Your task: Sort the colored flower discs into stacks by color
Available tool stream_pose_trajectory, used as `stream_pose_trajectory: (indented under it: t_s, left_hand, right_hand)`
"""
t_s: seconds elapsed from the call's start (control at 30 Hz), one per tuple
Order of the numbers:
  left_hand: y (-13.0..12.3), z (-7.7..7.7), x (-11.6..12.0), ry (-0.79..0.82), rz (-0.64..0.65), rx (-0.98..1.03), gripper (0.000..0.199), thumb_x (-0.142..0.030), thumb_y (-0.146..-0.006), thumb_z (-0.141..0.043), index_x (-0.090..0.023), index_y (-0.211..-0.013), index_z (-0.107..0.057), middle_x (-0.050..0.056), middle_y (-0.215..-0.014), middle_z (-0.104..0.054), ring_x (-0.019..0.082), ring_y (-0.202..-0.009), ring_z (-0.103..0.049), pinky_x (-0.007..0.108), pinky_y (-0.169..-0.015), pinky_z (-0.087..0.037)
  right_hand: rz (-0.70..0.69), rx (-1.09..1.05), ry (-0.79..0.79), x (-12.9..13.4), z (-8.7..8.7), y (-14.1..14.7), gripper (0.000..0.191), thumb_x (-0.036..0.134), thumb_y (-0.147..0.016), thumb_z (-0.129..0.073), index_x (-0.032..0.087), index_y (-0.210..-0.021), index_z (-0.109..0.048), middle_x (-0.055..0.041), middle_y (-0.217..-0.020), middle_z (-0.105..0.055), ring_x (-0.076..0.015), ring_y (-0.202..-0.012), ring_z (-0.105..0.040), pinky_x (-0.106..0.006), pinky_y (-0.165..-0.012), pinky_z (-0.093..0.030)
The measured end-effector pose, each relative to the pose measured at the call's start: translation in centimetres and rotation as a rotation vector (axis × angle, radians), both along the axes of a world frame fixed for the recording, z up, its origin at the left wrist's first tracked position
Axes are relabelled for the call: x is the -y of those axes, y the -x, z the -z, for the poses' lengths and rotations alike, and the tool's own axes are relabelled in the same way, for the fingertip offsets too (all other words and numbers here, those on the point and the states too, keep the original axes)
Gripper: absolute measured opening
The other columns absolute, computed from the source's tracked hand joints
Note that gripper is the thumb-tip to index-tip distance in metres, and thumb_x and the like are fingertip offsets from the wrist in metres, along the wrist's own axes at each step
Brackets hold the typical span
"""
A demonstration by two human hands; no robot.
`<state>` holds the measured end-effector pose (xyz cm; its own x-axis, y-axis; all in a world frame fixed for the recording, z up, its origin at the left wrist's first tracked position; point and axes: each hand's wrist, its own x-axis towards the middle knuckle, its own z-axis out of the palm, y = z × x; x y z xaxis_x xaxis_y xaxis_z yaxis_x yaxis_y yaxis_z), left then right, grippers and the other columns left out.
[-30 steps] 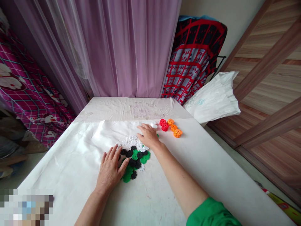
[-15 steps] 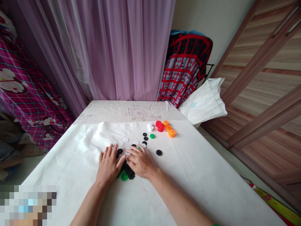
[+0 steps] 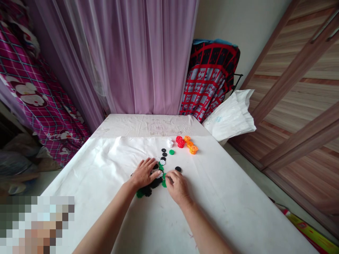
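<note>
A heap of black, green and white toothed discs [image 3: 152, 182] is spread on the white-covered counter [image 3: 227, 197], near its middle. The left hand [image 3: 145, 173] is laid flat on the heap, palm down, its fingers [image 3: 155, 174] stretched out and slightly spread over the pieces, nothing gripped. The right hand [image 3: 178, 186] is set just beside the heap on its right edge; its fingers [image 3: 169, 179] are curled narrow toward the green pieces, and whether a piece is pinched cannot be told. 1 black disc [image 3: 178, 169] is seen lying alone just beyond the right hand. Farther back, 2 small black discs [image 3: 164, 152] and a green disc [image 3: 172, 152] are scattered, and behind them a small white stack [image 3: 170, 143], a red stack [image 3: 180, 141] and orange stacks [image 3: 192, 146] are grouped close together. A white bag [image 3: 233, 116] is propped at the counter's far right corner, in front of a red patterned blanket [image 3: 210, 77]. Purple curtains [image 3: 140, 53] are hung behind the counter.
</note>
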<state>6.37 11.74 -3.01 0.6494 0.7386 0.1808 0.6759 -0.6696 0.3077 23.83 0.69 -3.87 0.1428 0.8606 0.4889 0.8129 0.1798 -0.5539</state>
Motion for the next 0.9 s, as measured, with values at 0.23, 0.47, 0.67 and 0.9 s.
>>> stream_pose_trajectory:
  t_s: [0.23, 0.47, 0.67, 0.9]
  left_hand:
    - [4.1, 1.2, 7.2, -0.156, -0.075, -0.053, 0.054, -0.056, -0.092, -0.047, -0.039, -0.144, -0.049, 0.008, -0.159, -0.038, 0.036, -0.146, -0.032, 0.064, -0.115, -0.025]
    - [6.7, -0.3, 4.7, -0.138, -0.331, -0.069, 0.044, -0.036, -0.098, -0.035, -0.034, -0.133, -0.062, 0.009, -0.149, -0.052, 0.034, -0.138, -0.046, 0.061, -0.110, -0.034]
    - [4.8, -0.5, 6.4, -0.113, -0.398, -0.066, 0.056, -0.055, -0.093, -0.044, -0.027, -0.140, -0.055, 0.013, -0.155, -0.043, 0.035, -0.143, -0.038, 0.063, -0.113, -0.026]
    - [1.6, -0.7, 7.9, -0.118, -0.341, -0.124, 0.061, -0.054, -0.088, -0.053, -0.032, -0.145, -0.050, 0.013, -0.157, -0.039, 0.038, -0.145, -0.032, 0.069, -0.115, -0.014]
  right_hand:
    - [-0.009, -0.031, 0.052, 0.4, 0.0, -0.4, 0.016, 0.013, -0.084, -0.055, 0.022, -0.090, -0.068, -0.0057, -0.091, -0.070, -0.0205, -0.088, -0.065, -0.031, -0.081, -0.051]
    - [-0.107, 0.067, 0.102, 0.1, -0.2, 0.5, 0.020, 0.009, -0.084, -0.056, 0.022, -0.091, -0.068, -0.0046, -0.092, -0.071, -0.0207, -0.091, -0.064, -0.032, -0.084, -0.050]
    - [-0.082, 0.044, -0.004, 0.0, -0.3, 0.5, 0.017, 0.011, -0.083, -0.060, 0.021, -0.095, -0.067, -0.0052, -0.096, -0.072, -0.0207, -0.092, -0.064, -0.031, -0.085, -0.049]
    - [-0.105, 0.058, 0.052, -0.6, -0.9, 0.9, 0.020, 0.009, -0.079, -0.065, 0.024, -0.093, -0.069, -0.0014, -0.091, -0.074, -0.0217, -0.090, -0.063, -0.033, -0.083, -0.049]
